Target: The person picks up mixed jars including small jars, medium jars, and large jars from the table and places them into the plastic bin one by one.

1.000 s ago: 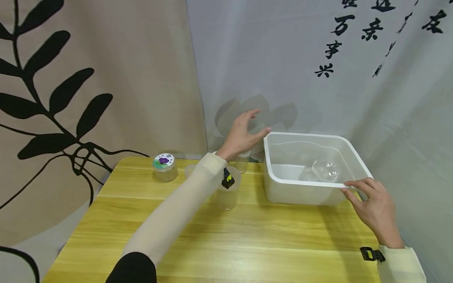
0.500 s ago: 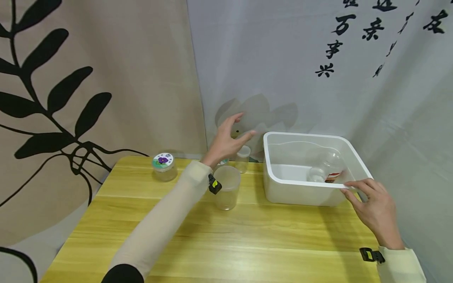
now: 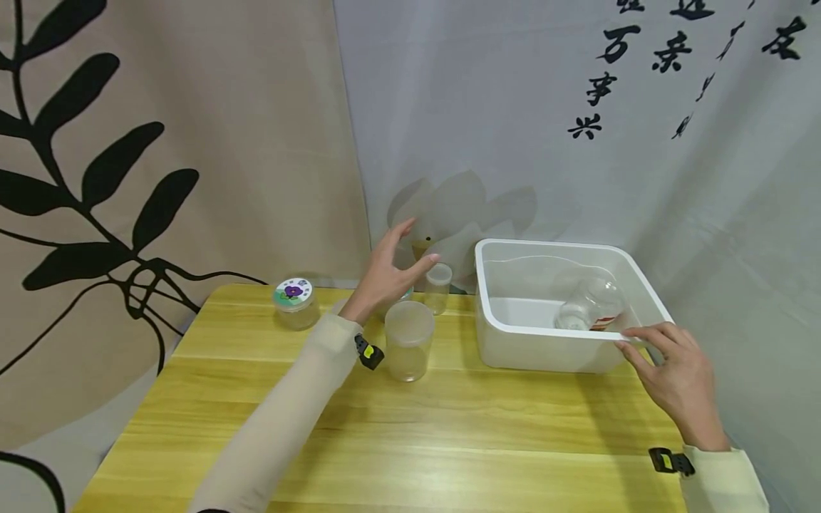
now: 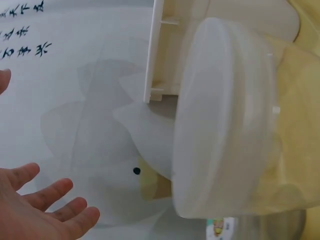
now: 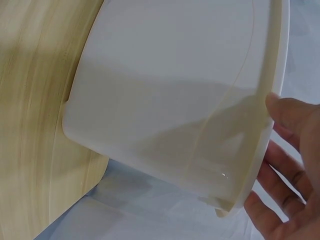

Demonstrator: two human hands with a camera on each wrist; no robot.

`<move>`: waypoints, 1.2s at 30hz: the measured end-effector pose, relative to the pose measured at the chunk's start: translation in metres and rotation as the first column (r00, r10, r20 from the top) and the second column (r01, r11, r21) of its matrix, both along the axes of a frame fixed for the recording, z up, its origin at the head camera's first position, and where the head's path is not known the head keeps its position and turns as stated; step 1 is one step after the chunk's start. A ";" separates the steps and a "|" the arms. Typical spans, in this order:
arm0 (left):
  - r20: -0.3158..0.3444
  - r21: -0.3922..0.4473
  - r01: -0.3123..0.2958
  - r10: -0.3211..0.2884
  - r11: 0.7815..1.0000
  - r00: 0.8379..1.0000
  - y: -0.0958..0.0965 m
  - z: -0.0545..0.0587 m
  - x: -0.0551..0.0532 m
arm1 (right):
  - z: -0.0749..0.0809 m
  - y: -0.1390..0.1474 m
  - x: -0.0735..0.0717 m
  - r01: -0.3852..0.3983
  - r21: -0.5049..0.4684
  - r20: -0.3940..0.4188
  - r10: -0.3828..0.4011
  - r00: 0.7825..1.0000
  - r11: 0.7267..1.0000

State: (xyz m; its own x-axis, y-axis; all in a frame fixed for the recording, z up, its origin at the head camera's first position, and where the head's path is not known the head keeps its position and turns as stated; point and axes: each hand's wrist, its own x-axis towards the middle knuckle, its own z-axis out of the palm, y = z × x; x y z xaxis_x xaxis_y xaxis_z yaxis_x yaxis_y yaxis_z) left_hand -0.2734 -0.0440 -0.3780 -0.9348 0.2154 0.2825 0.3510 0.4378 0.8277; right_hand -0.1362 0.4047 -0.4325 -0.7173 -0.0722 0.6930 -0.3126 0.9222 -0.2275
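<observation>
My left hand [image 3: 388,274] is held over the back of the table with fingers spread and nothing between them. Below and beside it stand a clear jar with a frosted white lid [image 3: 409,324] and a smaller clear jar [image 3: 438,291]. Another jar [image 3: 407,293] with a colourful lid is mostly hidden behind the hand. In the left wrist view the frosted lid [image 4: 210,120] looms large. My right hand [image 3: 676,377] grips the near right rim of a white plastic bin [image 3: 545,349], thumb on one side, fingers on the other. Inside lies a clear bottle [image 3: 593,303] with a red label.
A clear jar with a purple-flower lid [image 3: 295,305] stands at the table's back left. The wooden table [image 3: 449,442] runs back to a hanging cloth [image 3: 487,107] with black characters. The bin sits at the back right, close to the cloth.
My left hand has drawn left, away from the bin and over the jars, fingers still spread. The bottle in the bin has rolled, its red label now showing. The right hand stays on the rim.
</observation>
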 end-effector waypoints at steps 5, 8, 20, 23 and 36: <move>0.007 0.030 0.018 -0.018 0.999 1.000 -0.008 -0.011 0.005 | -0.002 0.001 0.000 -0.006 -0.002 -0.005 0.006 1.000 1.000; 0.015 0.049 0.028 -0.029 0.998 0.999 -0.012 -0.016 0.009 | -0.002 0.002 0.000 -0.007 -0.005 -0.008 0.007 1.000 1.000; 0.039 0.140 0.078 -0.084 0.987 0.996 -0.025 -0.050 0.028 | -0.002 0.002 0.000 0.006 0.000 -0.006 -0.006 1.000 1.000; 0.046 0.174 0.102 -0.112 0.979 0.993 -0.027 -0.061 0.032 | -0.002 0.001 0.000 0.003 0.000 -0.003 -0.003 1.000 1.000; 0.123 0.230 0.097 -0.128 0.968 0.984 -0.033 -0.105 0.050 | -0.002 -0.001 -0.001 -0.005 -0.020 -0.011 0.004 1.000 1.000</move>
